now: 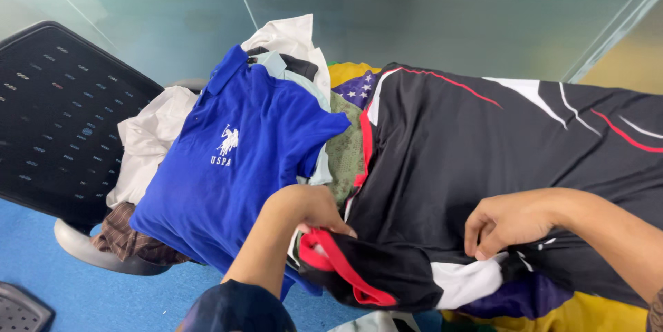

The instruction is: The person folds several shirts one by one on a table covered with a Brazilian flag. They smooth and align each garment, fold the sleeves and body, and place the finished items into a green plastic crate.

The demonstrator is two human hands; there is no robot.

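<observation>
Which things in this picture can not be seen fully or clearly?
Head view:
- Black shirt: cut by the right edge.
- Left hand: fingertips tucked into the shirt's red-trimmed edge.
- Right hand: fingertips curled under.
- White garment: mostly under the blue polo shirt.
- Chair: cut by the left edge.

Left hand [304, 209] — bare, forearm uncovered, dark navy sleeve [238, 308] at the upper arm. Right hand [507, 221] — bare, forearm uncovered; no rings or watch visible.
</observation>
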